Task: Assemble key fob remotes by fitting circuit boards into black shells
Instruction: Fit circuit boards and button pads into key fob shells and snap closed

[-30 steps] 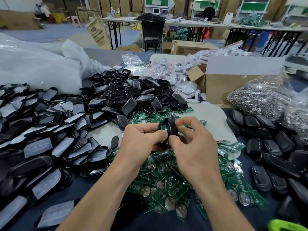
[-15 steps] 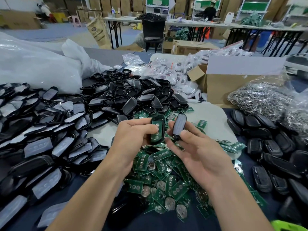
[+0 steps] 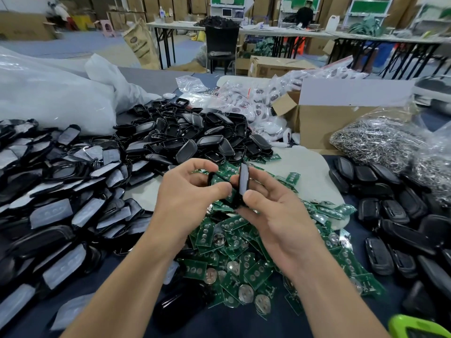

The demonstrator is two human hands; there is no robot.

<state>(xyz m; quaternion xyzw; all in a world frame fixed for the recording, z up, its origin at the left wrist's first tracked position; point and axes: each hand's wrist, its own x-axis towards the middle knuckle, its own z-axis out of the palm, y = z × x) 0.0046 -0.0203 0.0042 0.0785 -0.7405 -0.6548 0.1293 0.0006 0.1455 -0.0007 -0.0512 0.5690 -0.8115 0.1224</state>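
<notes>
- Head view: the desk (image 3: 253,324) carries heaps of black shells (image 3: 185,137) along its left edge and far middle.
- Green circuit boards (image 3: 239,252) lie piled at the near middle.
- Above that pile, the left hand (image 3: 185,191) curls fingers and thumb round one shell half (image 3: 229,202), mostly hidden.
- The right hand (image 3: 275,215) pinches a second shell half (image 3: 243,178) edge-on between thumb and fingers, just beside the first; whether they touch cannot be told.

Circuit board pile (image 3: 234,252): green. Above pile: left hand (image 3: 185,191) gripping black shell (image 3: 211,178); right hand (image 3: 275,215) pinching black cover (image 3: 243,178), edge-on. Left of pile: loose shell heap (image 3: 195,137). Right of pile: black fobs (image 3: 380,215). Beyond pile: cardboard box (image 3: 329,123).
</notes>
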